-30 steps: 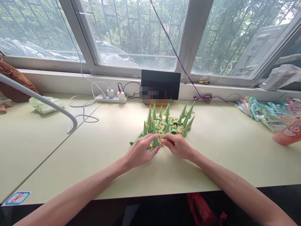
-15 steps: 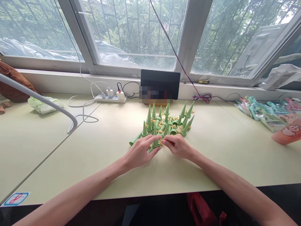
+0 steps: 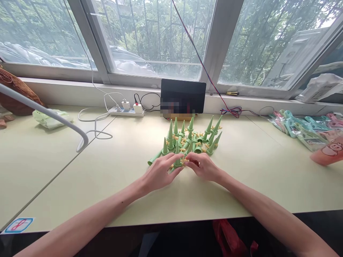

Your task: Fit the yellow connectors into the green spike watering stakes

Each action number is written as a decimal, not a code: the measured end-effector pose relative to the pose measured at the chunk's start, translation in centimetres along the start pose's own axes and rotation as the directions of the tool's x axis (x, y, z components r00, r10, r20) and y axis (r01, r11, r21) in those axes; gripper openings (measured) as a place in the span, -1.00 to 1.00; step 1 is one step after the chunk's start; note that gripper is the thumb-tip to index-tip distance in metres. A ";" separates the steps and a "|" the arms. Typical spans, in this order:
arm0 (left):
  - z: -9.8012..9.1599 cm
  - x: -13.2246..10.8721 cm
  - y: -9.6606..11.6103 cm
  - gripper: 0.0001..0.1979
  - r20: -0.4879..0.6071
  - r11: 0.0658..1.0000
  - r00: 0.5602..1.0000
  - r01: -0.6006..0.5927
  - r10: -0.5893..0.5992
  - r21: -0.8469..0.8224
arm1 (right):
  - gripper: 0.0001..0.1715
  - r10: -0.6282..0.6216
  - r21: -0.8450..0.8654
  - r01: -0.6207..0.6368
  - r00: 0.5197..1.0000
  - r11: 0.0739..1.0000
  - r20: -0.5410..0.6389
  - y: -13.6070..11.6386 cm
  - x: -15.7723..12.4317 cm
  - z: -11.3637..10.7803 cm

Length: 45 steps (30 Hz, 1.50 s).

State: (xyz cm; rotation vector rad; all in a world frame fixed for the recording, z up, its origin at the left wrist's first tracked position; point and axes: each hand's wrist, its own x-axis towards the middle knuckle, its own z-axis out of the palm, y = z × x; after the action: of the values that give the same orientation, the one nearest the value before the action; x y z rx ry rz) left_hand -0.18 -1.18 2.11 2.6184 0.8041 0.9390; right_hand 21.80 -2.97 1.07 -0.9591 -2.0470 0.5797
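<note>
My left hand (image 3: 162, 171) is closed around a green plant-watering spike (image 3: 177, 154), which stands upright with its cone tip up. Thumb and fingers come at the spike's collar from the left. From the right, my right hand (image 3: 202, 166) pinches a small yellow valve (image 3: 183, 160) at that collar; the fingertips partly hide it. Just beyond both hands lie many more green spikes (image 3: 170, 134) with yellow valves, some upright, others on their sides. A green tube-like spike (image 3: 154, 157) lies left of the group.
A dark tablet (image 3: 183, 94) leans at the back by the window. Left of it is a power strip (image 3: 127, 112) with white cables. At the right sit packaged pastel clips (image 3: 308, 128) and a pink cup (image 3: 328, 150). A grey curved bar (image 3: 48, 112) crosses the left side.
The right fingers have shifted slightly and spread a little at the yellow valve. The left hand keeps its hold on the spike. The view has moved very slightly.
</note>
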 end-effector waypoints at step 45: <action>-0.5 0.3 0.6 -0.59 -0.019 0.998 0.998 0.053 -0.052 0.044 | -0.38 0.086 -0.125 -0.139 0.930 0.982 -0.359 -0.2 0.6 -2.0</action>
State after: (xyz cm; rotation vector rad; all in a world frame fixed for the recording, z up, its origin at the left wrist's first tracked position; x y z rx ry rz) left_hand -0.04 -1.54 2.86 2.6161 0.9039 0.9421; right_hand 23.11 -2.53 2.67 -1.1824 -1.7383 0.2888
